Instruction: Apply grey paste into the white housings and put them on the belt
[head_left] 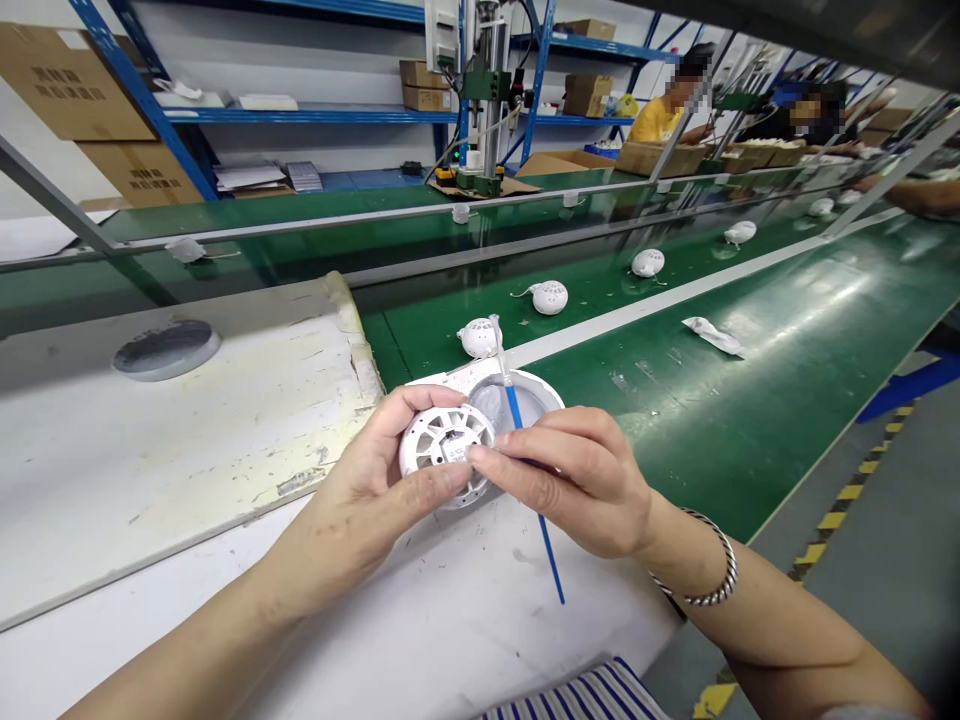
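My left hand (375, 470) is wrapped around the rim of a white round plastic housing (431, 440) with spoke-like slots, its inner side tilted up towards me. The thumb lies across its lower edge. My right hand (585, 480) is closed, thumb and fingertips pressed together at the housing's middle; whatever small thing they pinch is hidden. A blue-handled brush (551, 560) passes beneath the right fingers, and I cannot tell whether they grip it. Its pale end points away over a white-rimmed dish (551, 385) with a grey inside, just behind the housing.
Several white round units with short wires, one a white ball (550, 297), sit along the green conveyor (720, 400). A crumpled white packet (714, 338) lies there too. At left, a worn white board (247, 430) carries a grey disc (166, 350). Co-workers sit at the far right.
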